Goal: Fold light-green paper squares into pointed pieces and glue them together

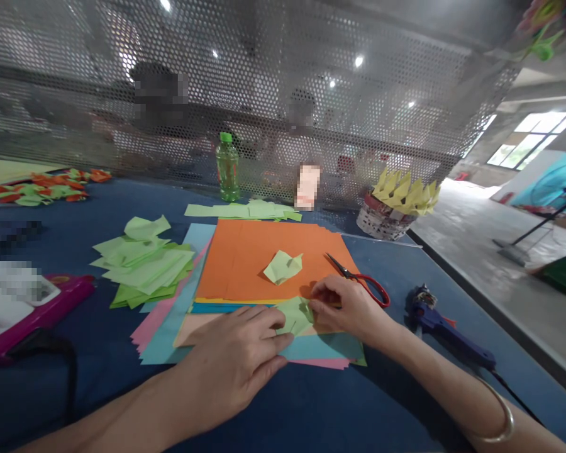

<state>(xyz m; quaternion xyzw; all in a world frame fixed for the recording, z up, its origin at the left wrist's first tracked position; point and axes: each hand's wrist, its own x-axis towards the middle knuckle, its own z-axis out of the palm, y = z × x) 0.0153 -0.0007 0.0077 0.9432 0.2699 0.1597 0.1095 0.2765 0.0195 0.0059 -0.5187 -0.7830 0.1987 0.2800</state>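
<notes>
While a creased pale green paper square [296, 316] lies across the front of layered multicoloured paper sheets [198, 331], the right hand [351, 305] seems to pinch its edge between the fingers; whether the left hand [249, 343] grips or merely touches it, I cannot tell. One folded light-green paper piece [282, 267] sits behind, apparently done, and the loose green paper pile [146, 267] looks mostly unworked

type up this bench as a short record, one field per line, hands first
left hand: fingers at left edge of near green paper
right hand: fingers at its right edge
beneath: stacked coloured sheets
beyond: another green paper on orange
left side: green paper pile
right side: red-handled scissors, blue corded tool
back: green bottle
</notes>
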